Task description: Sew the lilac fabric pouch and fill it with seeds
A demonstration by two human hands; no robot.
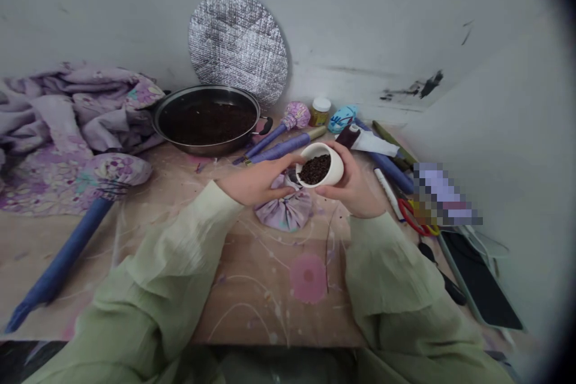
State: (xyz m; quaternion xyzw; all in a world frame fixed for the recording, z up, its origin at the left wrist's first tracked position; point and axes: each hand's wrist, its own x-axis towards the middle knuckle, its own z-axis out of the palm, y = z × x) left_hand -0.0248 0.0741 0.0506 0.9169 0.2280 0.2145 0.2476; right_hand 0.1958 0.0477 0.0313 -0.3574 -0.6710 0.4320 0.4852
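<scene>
My right hand (353,186) is wrapped round a white cup (333,169), tilted so its mouth faces left and toward me. Dark granules (315,170) fill much of the cup. My left hand (258,181) is just left of the cup, its thumb and fingers apart, the fingertips close to the cup's rim and the top of a gathered lilac cloth pouch (285,210). The pouch sits on the table below the cup, its top partly hidden by the hand and cup.
A wide pan (207,147) with dark contents stands behind left, a round silver mat (238,42) against the wall. Blue-handled cloth mallets (72,249), lilac fabric (54,138), a capped jar (320,111), red-yellow scissors (411,219) and a phone (481,282) lie around.
</scene>
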